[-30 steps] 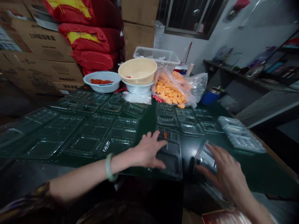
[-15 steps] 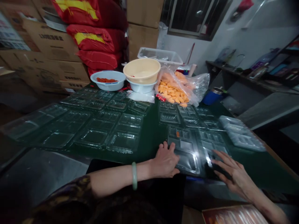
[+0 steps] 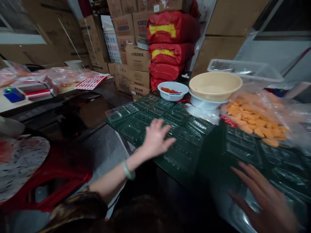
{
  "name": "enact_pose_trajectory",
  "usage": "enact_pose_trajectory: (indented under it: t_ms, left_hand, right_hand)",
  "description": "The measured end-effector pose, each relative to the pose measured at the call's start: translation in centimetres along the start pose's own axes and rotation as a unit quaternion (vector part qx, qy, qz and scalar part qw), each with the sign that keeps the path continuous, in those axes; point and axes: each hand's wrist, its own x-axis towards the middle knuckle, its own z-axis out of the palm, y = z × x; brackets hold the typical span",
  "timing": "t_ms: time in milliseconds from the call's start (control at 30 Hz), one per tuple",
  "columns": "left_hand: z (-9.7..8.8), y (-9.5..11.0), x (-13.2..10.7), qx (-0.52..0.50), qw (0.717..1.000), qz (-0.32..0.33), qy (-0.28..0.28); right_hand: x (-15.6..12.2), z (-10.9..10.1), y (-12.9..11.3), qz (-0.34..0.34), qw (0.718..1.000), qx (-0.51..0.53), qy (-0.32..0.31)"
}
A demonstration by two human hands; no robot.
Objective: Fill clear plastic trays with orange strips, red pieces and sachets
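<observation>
Head view shows clear, rectangular, compartmented plastic trays (image 3: 178,158) beneath the spread left hand (image 3: 155,139), now shifted to the left-hand group, and near the blurred, spread right hand (image 3: 266,197).

Left of the cream basin (image 3: 215,88) are red-and-yellow sacks (image 3: 171,48) and a red-and-white striped sheet (image 3: 91,83). Right of it lie orange pieces (image 3: 256,120); before it, colourless trays (image 3: 178,158) on a dark green tabletop (image 3: 211,155).
</observation>
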Motion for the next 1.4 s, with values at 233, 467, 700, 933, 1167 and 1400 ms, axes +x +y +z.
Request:
enact_pose_trajectory:
  t_ms: [233, 467, 700, 933, 1167, 1400]
  left_hand:
    - [-3.3, -22.1, 5.3, 0.135, 0.946, -0.292, -0.028]
    - [-1.3, -25.4, 6.8, 0.081, 0.93, -0.334, -0.129]
    - [0.4, -20.2, 5.2, 0.133, 0.937, -0.312, -0.09]
    - [2.4, -14.9, 5.7, 0.131, 0.942, -0.3, -0.072]
    - [1.0, -12.1, 1.1, 0.151, 0.957, -0.238, 0.074]
    - [3.9, -7.5, -3.6, 0.082, 0.984, -0.156, 0.043]
  right_hand:
    - [16.1, 8.5, -6.6, -0.059, 0.995, -0.073, -0.042]
    - [18.9, 11.8, -4.0, -0.04, 0.978, -0.08, -0.19]
    - [16.9, 11.0, -2.2, -0.057, 0.978, -0.072, -0.187]
    - [14.7, 10.9, 1.4, -0.048, 0.981, -0.081, -0.173]
    - [12.1, 6.3, -3.4, -0.102, 0.991, -0.06, -0.059]
    - [10.1, 6.9, -10.6, -0.276, 0.95, 0.033, -0.139]
